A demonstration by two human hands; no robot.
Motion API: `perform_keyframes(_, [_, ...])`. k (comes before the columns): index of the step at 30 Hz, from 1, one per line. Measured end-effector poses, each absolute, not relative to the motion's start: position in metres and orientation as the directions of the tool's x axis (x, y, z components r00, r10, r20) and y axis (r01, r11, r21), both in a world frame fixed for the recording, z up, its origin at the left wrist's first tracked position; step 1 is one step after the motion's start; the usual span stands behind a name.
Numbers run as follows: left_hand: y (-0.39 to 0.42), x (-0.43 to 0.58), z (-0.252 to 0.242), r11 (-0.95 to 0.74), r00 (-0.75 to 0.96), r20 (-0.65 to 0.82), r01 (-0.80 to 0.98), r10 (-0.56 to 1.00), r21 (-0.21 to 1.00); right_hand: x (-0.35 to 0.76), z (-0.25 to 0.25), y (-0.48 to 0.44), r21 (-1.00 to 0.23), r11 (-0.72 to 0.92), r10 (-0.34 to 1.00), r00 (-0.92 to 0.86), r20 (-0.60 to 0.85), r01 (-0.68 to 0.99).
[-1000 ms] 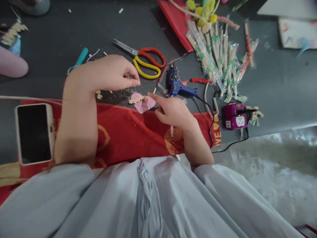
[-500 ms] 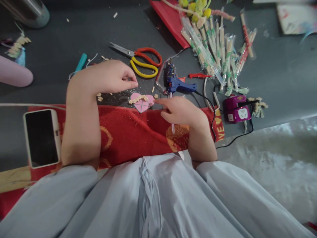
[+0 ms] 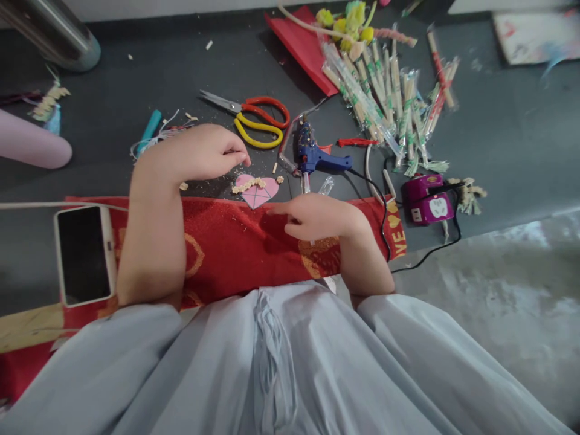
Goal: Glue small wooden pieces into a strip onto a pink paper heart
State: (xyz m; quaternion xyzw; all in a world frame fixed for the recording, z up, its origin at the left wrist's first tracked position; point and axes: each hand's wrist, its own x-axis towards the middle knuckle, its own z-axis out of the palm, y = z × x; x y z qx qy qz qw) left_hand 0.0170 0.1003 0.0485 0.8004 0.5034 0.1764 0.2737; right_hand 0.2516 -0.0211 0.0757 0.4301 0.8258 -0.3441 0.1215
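Note:
A pink paper heart (image 3: 259,196) with crossing dark lines lies at the upper edge of the red cloth (image 3: 235,254). A row of small beige pieces (image 3: 250,185) runs across its left and middle part. One more small beige cluster (image 3: 280,180) sits just off its right lobe. Above the heart, my left hand (image 3: 217,152) hovers with its fingers curled and the tips together. Whatever they may pinch is hidden. To the lower right of the heart is my right hand (image 3: 315,216), index finger stretched out over the cloth, the other fingers loosely bent, nothing visible in it.
A blue glue gun (image 3: 324,158) and scissors (image 3: 260,124) lie beyond my hands. Several wrapped sticks (image 3: 385,90) are piled at upper right, near a purple power adapter (image 3: 428,199) with a black cord. A phone (image 3: 85,255) lies at left; a metal bottle (image 3: 58,33) stands behind.
My right hand has drawn back from the heart's right edge, down towards me. My left hand stays above the heart, its fingers a little more curled. The view has shifted slightly.

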Motion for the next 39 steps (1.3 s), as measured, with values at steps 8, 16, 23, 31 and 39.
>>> perform_keyframes(8, [0.094,0.027,0.094,-0.344,0.479,-0.16,0.79,0.863,0.508,0.254,0.07,-0.016,-0.68,0.356,0.481,-0.75,-0.454,0.641])
perform_keyframes(16, [0.085,0.016,0.093,-0.333,0.421,-0.141,0.847,0.896,0.415,0.26,0.053,-0.002,-0.78,0.303,0.495,-0.79,-0.362,0.548])
perform_keyframes(23, [0.09,-0.002,0.04,-0.392,0.362,0.167,0.742,0.917,0.544,0.262,0.043,0.006,-0.811,0.181,0.729,-0.629,-0.269,0.556])
perform_keyframes(31, [0.078,0.009,0.01,-0.258,0.118,0.233,0.555,0.965,0.791,0.252,0.036,0.008,-0.735,0.145,0.926,-0.353,-0.136,0.662])
perform_keyframes(39, [0.065,0.006,-0.015,-0.293,0.008,0.333,0.493,0.943,0.819,0.258,0.033,0.01,-0.596,0.142,0.966,-0.243,-0.092,0.791])
